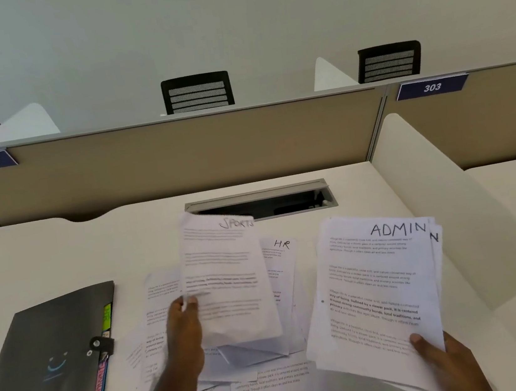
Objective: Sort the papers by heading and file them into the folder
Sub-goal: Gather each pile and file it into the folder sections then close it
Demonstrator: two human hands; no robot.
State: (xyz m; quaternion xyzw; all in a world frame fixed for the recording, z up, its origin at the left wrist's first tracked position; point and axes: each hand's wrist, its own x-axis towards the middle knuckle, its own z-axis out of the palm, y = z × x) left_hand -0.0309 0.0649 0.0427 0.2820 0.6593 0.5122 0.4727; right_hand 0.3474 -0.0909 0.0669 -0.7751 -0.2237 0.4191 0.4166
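My left hand (185, 323) pinches the left edge of a sheet headed SPORTS (227, 274) and holds it lifted above the loose pile of papers (268, 384) in the middle of the desk. My right hand (442, 358) grips the lower right corner of a small stack headed ADMIN (377, 291), tilted up off the desk. A sheet headed HR (283, 257) lies in the pile behind the lifted sheet. The dark expanding folder (43, 371) lies shut at the left, with coloured tabs along its right edge.
The white desk (61, 254) has an open cable slot (261, 203) at the back. A beige partition (179, 156) runs behind it, and a white curved divider (450, 219) stands at the right. Black chairs (197, 91) show beyond the partition.
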